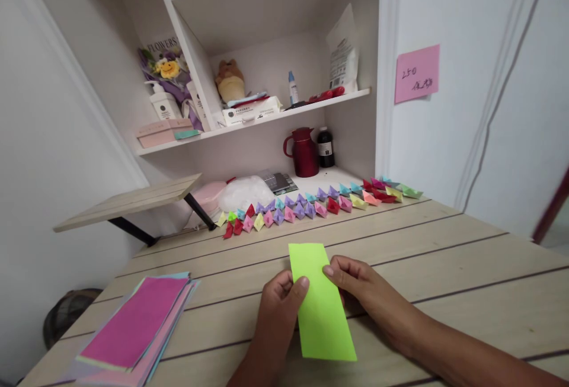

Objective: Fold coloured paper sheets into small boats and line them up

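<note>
Fingers of the left hand and right hand are grasping a lime-green paper strip by its long edges, both thumbs lying on its face. It is slanting between the hands, its longer part extending toward the person. Left of the fingers, a stack of coloured paper is resting on the wooden table; beyond them, folded paper shapes are standing in rows.

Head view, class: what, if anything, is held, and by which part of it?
Green paper, held at its long edges: left hand on the left one, right hand on the right.
</note>
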The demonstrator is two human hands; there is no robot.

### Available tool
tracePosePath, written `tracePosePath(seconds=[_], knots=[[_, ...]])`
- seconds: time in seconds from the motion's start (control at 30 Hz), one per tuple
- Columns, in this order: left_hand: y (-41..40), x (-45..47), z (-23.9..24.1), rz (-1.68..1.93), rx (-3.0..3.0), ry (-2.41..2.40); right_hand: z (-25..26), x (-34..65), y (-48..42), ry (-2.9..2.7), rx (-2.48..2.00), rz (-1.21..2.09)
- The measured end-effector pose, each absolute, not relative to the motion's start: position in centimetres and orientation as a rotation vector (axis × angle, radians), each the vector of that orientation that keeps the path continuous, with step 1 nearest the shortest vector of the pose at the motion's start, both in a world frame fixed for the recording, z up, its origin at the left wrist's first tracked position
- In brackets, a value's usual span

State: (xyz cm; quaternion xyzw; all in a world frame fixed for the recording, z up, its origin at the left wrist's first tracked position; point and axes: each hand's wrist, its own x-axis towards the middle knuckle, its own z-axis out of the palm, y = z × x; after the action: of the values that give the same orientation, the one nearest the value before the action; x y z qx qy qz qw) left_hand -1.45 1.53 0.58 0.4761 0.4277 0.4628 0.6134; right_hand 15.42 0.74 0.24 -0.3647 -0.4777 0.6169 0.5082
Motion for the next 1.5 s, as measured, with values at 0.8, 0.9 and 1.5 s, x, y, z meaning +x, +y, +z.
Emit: tracePosePath(seconds=[0.8, 0.9, 1.5], knots=[[0.9, -1.9, 1.5, 0.983, 0.993, 0.893, 1.0, 16.1, 1.3, -0.972, -0.832, 1.403], [0.4, -2.0, 2.3, 0.940, 0.990, 0.802, 1.0, 16.9, 1.6, -1.159, -0.942, 1.265], [0.8, -2.3, 1.7, 0.890, 0.979, 0.805, 1.3, 17.1, 1.0, -1.489, -0.706, 1.333]])
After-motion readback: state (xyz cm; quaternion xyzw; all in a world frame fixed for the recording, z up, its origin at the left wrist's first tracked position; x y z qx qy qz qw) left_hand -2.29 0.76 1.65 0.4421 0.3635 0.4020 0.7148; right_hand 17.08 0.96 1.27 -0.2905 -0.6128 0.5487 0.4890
